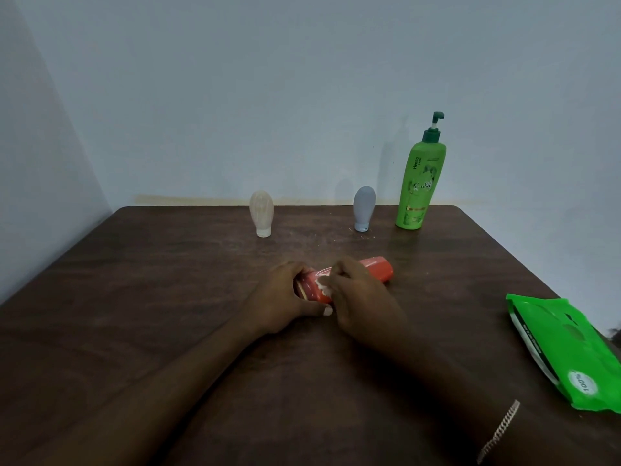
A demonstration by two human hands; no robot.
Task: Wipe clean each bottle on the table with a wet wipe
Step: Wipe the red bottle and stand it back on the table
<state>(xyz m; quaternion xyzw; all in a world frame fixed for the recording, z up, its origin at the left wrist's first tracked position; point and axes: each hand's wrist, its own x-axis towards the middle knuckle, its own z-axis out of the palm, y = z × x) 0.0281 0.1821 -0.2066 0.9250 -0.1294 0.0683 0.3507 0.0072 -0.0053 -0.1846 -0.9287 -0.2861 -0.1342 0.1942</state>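
Currently the orange bottle [376, 269] lies on its side at the centre of the table [134, 297]; the left hand [289, 297] curls round its near end and the right hand [359, 294] pinches a bunched wet wipe [323, 286] against its middle. Risk: rubbing could roll the round bottle toward 1 o'clock if the left grip slackens, and the wadded wipe may miss patches. The beige bottle [261, 211] at 11, grey bottle [363, 208] at 1 and green pump bottle [416, 190] near 2 stand untouched.

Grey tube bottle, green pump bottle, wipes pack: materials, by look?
Grey tube bottle: likely silicone or soft plastic, matte, no glare. Green pump bottle: hard plastic, semi-gloss, printed label, faint sheen. Wipes pack: thin plastic film, glossy, creased with bright highlights.
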